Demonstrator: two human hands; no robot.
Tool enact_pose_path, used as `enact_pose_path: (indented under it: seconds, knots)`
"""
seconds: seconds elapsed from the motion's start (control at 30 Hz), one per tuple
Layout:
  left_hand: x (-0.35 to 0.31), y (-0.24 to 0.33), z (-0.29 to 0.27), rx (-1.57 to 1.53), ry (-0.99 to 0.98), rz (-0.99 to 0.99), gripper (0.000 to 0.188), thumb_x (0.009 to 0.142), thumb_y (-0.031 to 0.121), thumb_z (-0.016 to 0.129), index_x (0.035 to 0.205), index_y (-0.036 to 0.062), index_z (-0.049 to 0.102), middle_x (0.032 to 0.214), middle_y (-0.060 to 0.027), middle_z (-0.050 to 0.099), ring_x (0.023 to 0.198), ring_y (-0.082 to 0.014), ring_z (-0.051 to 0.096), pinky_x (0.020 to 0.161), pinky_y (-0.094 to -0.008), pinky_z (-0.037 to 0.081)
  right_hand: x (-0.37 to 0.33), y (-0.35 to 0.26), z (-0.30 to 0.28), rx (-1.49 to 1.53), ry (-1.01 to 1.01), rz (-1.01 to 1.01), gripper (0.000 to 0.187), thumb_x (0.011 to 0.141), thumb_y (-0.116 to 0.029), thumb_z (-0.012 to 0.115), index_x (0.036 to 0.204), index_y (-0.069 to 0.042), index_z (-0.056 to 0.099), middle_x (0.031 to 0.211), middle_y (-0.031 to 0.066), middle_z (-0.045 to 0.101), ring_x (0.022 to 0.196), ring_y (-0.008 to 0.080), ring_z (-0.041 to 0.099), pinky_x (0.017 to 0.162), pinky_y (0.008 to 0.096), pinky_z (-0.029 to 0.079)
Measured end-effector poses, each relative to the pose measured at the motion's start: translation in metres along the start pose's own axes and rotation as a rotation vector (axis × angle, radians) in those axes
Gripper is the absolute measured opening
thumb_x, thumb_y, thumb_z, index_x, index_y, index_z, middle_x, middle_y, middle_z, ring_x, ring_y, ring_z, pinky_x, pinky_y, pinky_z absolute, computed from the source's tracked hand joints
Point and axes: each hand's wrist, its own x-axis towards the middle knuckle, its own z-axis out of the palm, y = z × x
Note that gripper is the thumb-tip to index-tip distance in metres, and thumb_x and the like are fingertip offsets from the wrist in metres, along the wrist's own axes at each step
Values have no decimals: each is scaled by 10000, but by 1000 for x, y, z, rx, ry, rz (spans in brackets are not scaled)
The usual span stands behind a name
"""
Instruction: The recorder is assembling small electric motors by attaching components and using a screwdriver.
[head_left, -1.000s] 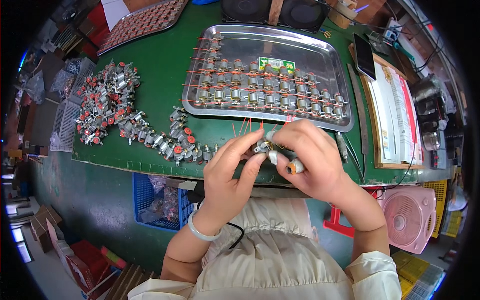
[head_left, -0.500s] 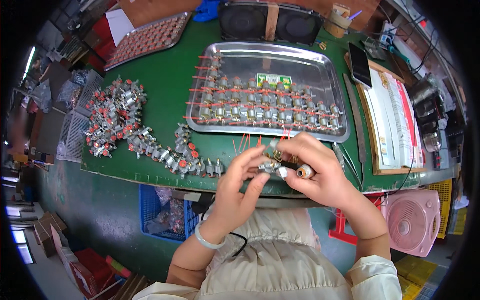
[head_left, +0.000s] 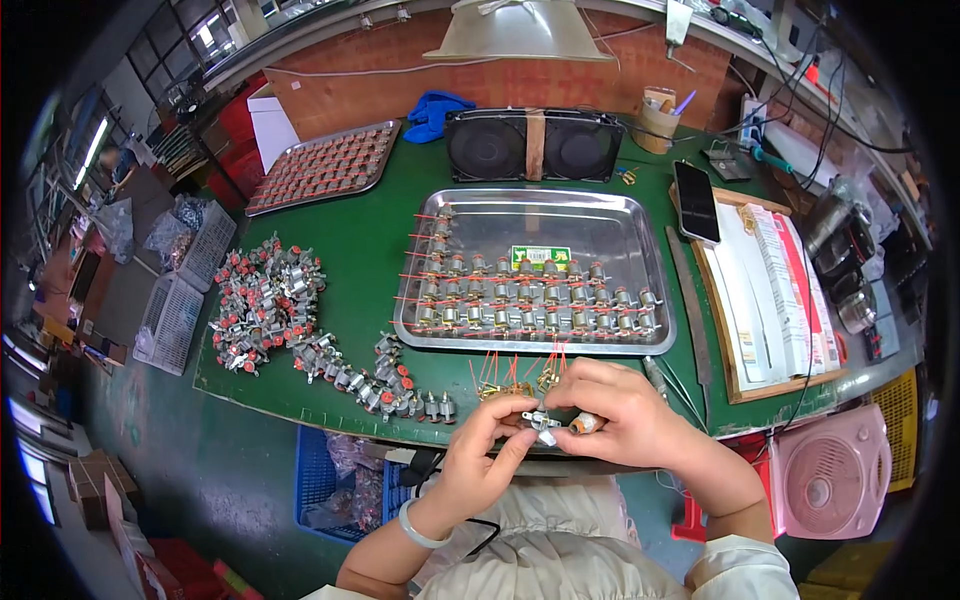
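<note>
My left hand (head_left: 480, 462) pinches a small silvery metal part (head_left: 541, 421), like a tiny motor with mounting ears, between thumb and fingers. Close against it, my right hand (head_left: 622, 415) is closed around a tool with an orange-brown and whitish handle (head_left: 586, 424); its working end is hidden by the fingers. Both hands meet at the table's front edge. Just beyond them lie thin red wires (head_left: 495, 370) with small brass-coloured pieces (head_left: 515, 390). A row of similar metal parts (head_left: 432, 406) ends to the left of my left hand.
A steel tray (head_left: 610, 205) holds rows of such parts with red wires. A heap of parts (head_left: 265, 300) lies left, another filled tray (head_left: 325, 165) behind. Speakers (head_left: 487, 148), a phone (head_left: 696, 200), a metal strip (head_left: 690, 300) and a clipboard (head_left: 735, 330) surround the work spot.
The view has tilted up, so the table and hands sit lower in the picture. My hands stay together on the same part and tool, with slight finger movement.
</note>
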Motion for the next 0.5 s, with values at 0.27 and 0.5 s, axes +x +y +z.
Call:
enact_pose_path:
  seconds: [0.27, 0.5]
  knots:
    - [-3, -4, 4, -31, 54, 36, 252, 814, -30, 546, 1052, -21, 464, 1018, -135, 549, 873, -181, 572, 746, -269, 484, -16, 7, -8, -4, 140, 61, 360, 647, -110, 697, 971, -22, 567, 772, 88, 535, 670, 222, 550, 600, 315, 443]
    - [-2, -2, -15, -411, 226, -272, 181, 877, 63, 483, 1038, 3, 427, 986, -173, 582, 816, -240, 623, 681, -310, 531, -43, 43, -23, -175, 191, 304, 377, 655, -53, 654, 1017, -48, 546, 849, 81, 560, 775, 233, 558, 704, 308, 434]
